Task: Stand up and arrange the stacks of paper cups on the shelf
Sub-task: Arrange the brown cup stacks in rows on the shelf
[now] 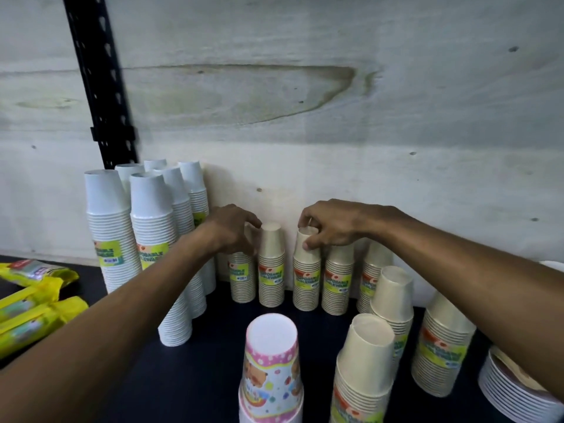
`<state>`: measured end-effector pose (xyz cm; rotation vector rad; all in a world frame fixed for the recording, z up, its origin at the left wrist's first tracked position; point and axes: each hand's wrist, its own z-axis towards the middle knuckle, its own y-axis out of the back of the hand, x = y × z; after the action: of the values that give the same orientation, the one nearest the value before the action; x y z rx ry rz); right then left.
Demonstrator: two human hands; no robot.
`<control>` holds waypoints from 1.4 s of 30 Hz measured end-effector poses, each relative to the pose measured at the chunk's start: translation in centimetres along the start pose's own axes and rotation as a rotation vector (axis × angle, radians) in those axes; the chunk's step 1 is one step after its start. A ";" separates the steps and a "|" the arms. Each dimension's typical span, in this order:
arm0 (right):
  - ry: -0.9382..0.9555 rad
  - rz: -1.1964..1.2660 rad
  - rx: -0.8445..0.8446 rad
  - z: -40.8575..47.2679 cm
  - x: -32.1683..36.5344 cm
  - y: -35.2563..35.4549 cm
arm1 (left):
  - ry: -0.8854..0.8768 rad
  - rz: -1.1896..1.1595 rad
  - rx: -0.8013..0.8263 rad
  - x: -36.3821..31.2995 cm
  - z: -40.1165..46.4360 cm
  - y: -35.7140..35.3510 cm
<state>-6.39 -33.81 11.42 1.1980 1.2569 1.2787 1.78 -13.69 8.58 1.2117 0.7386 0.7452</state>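
Head camera: a person reaches both arms over a dark shelf toward a back row of small cream cup stacks standing upside down against a pale wooden wall. The right hand pinches the top cup of one small cream stack, thumb on its front face and fingers curled over the closed base; that stack leans slightly left. The left hand is curled with its fingertips at the top of the neighbouring cream stack and covers the head of another stack to its left; whether it actually grips either cannot be told. Tall white cup stacks stand at far left, larger cream stacks and a pink patterned stack nearer the camera, yellow wrapped packs and white plates at the edges.

Nested paper cups of this kind are likely very light and thin-walled, easily dented by a hard squeeze and quick to topple when tall. A top-cup pinch may lift one cup alone; a gentle grip lower down, around the labelled middle, probably moves the whole stack safely.
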 end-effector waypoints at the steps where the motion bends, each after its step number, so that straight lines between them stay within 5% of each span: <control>1: 0.006 0.003 -0.006 0.0 -0.1 0.0 | 0.003 0.003 -0.004 0.1 0.0 -0.2; 31: 0.031 0.062 -0.041 -0.2 -1.4 0.0 | -0.048 -0.359 0.071 -1.5 1.0 -0.8; 42: 0.031 0.091 -0.049 0.3 -0.8 -0.4 | -0.009 -0.284 0.045 -0.6 0.6 -1.2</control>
<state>-6.05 -34.56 11.00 1.2160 1.1981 1.3911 2.04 -14.75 7.56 1.1196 0.9014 0.4900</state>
